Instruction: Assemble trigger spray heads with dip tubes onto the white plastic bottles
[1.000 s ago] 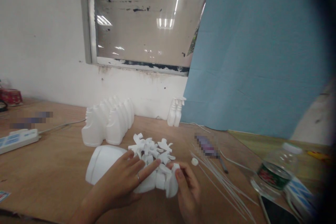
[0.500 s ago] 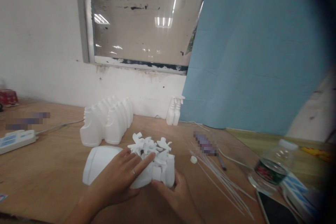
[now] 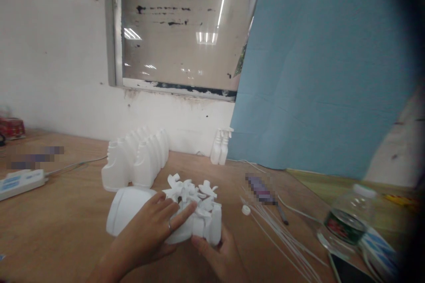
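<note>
A white plastic spray bottle (image 3: 128, 210) lies tilted across my front, its base toward the left. My left hand (image 3: 152, 225), with a ring on one finger, is wrapped over the bottle's body, its index finger stretched toward the right end. My right hand (image 3: 221, 247) grips the white spray head (image 3: 215, 225) at that end, thumb in front and fingers behind. The join between bottle and head is partly hidden. Just behind my hands lies a heap of loose white sprayer parts (image 3: 189, 190).
Rows of white bottles without heads (image 3: 146, 163) stand at back left. Two bottles with spray heads (image 3: 219, 148) stand by the wall. Thin white tubes (image 3: 279, 230), a small white cap (image 3: 246, 210), a water bottle (image 3: 347, 221), a phone (image 3: 348, 269) and power strips (image 3: 21, 183) lie around.
The whole scene sits slightly lower in the picture as the head view tilted up. Both hands keep the same hold on the bottle and spray head.
</note>
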{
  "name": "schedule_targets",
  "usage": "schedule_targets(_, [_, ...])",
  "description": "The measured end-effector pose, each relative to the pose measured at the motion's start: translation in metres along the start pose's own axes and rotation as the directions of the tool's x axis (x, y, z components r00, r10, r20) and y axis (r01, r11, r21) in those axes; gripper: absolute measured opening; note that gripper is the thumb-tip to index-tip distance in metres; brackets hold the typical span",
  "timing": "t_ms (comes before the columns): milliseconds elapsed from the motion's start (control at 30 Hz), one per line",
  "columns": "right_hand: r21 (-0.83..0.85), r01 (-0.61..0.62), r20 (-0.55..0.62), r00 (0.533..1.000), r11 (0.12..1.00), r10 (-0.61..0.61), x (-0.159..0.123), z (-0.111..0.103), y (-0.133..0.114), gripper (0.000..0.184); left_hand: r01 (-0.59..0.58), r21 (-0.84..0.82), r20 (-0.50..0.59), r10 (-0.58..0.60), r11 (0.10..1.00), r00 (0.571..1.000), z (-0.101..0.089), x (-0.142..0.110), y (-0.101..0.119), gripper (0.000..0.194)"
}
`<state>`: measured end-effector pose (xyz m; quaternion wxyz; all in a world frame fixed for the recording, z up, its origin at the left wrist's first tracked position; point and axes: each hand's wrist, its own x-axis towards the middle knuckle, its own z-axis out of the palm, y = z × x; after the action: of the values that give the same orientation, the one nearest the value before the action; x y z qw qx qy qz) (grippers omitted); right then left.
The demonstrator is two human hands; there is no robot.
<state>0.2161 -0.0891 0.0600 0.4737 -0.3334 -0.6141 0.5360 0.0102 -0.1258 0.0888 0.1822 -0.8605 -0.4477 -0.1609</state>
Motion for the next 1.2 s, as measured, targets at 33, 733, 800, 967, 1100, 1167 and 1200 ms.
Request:
schedule_targets(33, [-0.005,0.013,0.002,1.000,1.000,-0.013,0.000,0.000,0.001,0.060,-0.013,0.007,-0.015,0.013,1.000,1.000,0.001,-0.001,-0.001,0.098])
schedule_targets(733, [0.250,0.253,-0.274,0.944,0.935,-0.183,0.014,-0.055,-0.021,0.041,0.184,-0.023,-0.303,-0.182,0.983,0.935,-0.018,-0.012,-0.022,0.056])
schedule_targets(800, [0.346,0.178,-0.217,0.970,0.921,-0.106,0.022,-0.052,-0.018,0.039,0.158,0.009,-0.390,-0.142,0.987,0.910,-0.016,-0.009,-0.017,0.047])
schedule_targets(967, [0.332,-0.161,0.106,0.985,0.929,0.133,0.025,-0.021,-0.010,0.048,0.055,0.134,-0.471,0.015,0.989,0.882,0.003,0.001,-0.001,0.037])
schedule_targets(1100, [0.300,-0.133,0.091,0.990,0.945,0.110,0.018,0.006,-0.017,0.050,0.060,0.140,-0.430,0.006,0.988,0.903,0.025,0.010,0.007,0.039])
schedule_targets(1167, [0.262,-0.092,0.037,0.996,0.961,0.085,0.027,0.010,-0.018,0.054,0.076,0.075,-0.365,-0.043,0.994,0.930,0.032,0.015,0.008,0.042])
schedule_targets(1200, [0.229,-0.066,0.012,0.998,0.971,0.065,0.036,0.009,-0.017,0.056,0.085,0.040,-0.325,-0.067,0.996,0.943,0.033,0.017,0.008,0.044])
